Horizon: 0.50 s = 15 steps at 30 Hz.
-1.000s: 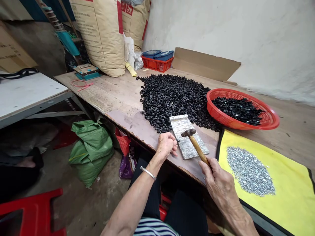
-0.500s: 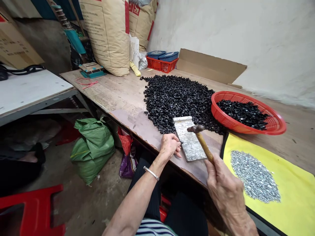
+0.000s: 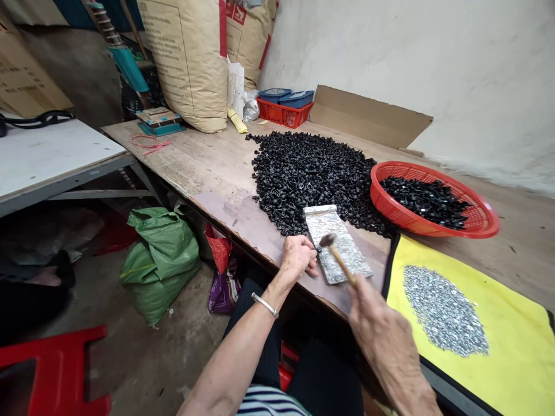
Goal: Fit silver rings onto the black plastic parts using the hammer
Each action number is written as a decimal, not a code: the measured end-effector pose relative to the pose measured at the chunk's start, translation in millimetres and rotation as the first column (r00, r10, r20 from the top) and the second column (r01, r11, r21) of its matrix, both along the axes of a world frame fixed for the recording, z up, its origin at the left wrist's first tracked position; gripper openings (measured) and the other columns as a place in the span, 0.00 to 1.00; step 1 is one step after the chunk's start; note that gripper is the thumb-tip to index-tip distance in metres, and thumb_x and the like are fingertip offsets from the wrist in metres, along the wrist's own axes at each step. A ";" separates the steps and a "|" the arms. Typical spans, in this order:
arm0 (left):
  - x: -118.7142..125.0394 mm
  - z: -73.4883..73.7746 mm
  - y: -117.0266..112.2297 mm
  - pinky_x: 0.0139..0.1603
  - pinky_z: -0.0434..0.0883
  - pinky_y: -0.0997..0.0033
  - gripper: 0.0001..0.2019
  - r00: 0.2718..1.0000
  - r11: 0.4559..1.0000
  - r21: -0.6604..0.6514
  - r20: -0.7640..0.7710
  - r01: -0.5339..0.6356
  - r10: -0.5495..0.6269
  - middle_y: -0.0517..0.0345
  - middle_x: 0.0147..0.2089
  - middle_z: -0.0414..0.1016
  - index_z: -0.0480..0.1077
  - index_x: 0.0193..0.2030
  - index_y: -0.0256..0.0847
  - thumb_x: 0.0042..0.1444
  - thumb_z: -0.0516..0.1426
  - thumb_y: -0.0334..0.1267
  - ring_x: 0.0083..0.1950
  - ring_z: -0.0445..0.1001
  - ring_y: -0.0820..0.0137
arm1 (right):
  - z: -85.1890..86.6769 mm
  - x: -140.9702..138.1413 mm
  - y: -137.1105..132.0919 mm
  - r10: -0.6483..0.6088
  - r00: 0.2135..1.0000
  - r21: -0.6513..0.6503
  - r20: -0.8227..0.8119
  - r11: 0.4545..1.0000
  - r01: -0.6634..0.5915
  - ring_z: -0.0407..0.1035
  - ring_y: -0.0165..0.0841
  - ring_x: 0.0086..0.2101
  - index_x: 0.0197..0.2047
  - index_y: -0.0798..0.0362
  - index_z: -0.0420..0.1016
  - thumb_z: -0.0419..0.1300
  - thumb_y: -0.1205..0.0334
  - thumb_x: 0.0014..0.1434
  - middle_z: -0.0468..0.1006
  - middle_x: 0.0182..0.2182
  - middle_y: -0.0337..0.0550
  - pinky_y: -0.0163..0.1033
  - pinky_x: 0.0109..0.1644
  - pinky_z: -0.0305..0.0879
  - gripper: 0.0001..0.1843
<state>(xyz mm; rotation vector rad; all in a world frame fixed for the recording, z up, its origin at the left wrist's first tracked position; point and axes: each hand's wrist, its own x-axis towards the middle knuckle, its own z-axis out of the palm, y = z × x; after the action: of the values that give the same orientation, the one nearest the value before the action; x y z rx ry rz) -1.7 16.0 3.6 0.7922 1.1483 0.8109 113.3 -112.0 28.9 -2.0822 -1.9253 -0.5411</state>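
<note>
My right hand (image 3: 381, 329) grips the wooden handle of a hammer (image 3: 342, 263); its metal head is over the left part of a worn, silvery metal plate (image 3: 347, 248). At that plate's left edge, my left hand (image 3: 299, 256) pinches a small black plastic part (image 3: 318, 250) between thumb and fingers. Just beyond the plate spreads a large heap of similar black parts (image 3: 312, 173). To the right, a pile of small shiny metal washers (image 3: 446, 312) lies on a yellow cloth (image 3: 515, 346).
A red plastic basket (image 3: 481, 222) holding more black parts stands at the right. Behind the heap are a red crate (image 3: 286, 114) with blue containers, a cardboard strip (image 3: 368, 115) and large paper sacks (image 3: 186, 63). A green sack (image 3: 162, 263) sits on the floor at left.
The hammer has come down and to the left, its head now closer to the black part in my left hand. My left hand stays in place.
</note>
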 end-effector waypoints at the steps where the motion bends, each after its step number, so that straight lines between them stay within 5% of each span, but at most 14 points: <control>1: 0.3 -0.1 0.4 0.13 0.68 0.72 0.08 1.000 1.000 0.001 0.000 -0.003 0.003 0.64 0.10 0.61 0.60 0.20 0.36 0.41 0.56 0.25 0.10 0.62 0.75 | -1.3 0.3 -0.3 -0.003 0.999 -0.065 0.039 0.998 0.006 0.67 0.31 0.16 0.50 0.59 0.71 0.46 0.63 0.62 0.78 0.27 0.48 0.35 0.19 0.54 0.19; 3: 0.4 -0.6 1.0 0.13 0.68 0.73 0.07 1.000 1.000 0.002 0.002 -0.002 0.002 0.65 0.10 0.61 0.60 0.20 0.36 0.41 0.55 0.25 0.10 0.62 0.75 | 0.7 2.0 -1.1 0.026 0.997 -0.096 0.067 0.995 -0.019 0.67 0.31 0.17 0.49 0.59 0.72 0.45 0.64 0.62 0.78 0.26 0.48 0.35 0.19 0.52 0.19; 9: 0.9 -3.3 1.0 0.11 0.67 0.75 0.06 1.000 1.000 0.013 0.005 0.008 -0.009 0.65 0.09 0.61 0.60 0.20 0.37 0.40 0.54 0.24 0.10 0.62 0.75 | 8.5 -2.9 -2.3 0.017 0.999 0.217 -0.039 0.976 -0.008 0.73 0.34 0.28 0.55 0.60 0.67 0.49 0.64 0.61 0.78 0.40 0.52 0.35 0.29 0.62 0.20; 13: 2.1 -2.6 1.3 0.13 0.68 0.76 0.07 1.000 1.000 0.017 0.002 -0.016 0.016 0.66 0.09 0.61 0.59 0.19 0.36 0.40 0.54 0.24 0.10 0.62 0.76 | -0.9 -5.5 -1.9 -0.017 0.996 -0.034 0.082 0.999 0.020 0.65 0.31 0.16 0.52 0.60 0.70 0.47 0.64 0.61 0.76 0.24 0.47 0.35 0.18 0.53 0.19; 15: 2.3 -2.5 1.5 0.12 0.68 0.74 0.07 1.000 1.000 0.019 0.002 -0.015 0.015 0.65 0.09 0.61 0.59 0.19 0.36 0.40 0.53 0.23 0.10 0.62 0.76 | 1.7 -3.6 -2.4 0.001 0.992 -0.036 0.124 0.999 0.004 0.64 0.29 0.15 0.51 0.60 0.70 0.47 0.64 0.61 0.77 0.25 0.46 0.35 0.18 0.51 0.19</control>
<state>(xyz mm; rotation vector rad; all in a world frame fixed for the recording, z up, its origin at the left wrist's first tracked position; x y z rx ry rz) 0.6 17.5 1.0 0.7990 1.1478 0.8362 109.7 -114.4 30.6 -2.1182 -2.0157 -0.6558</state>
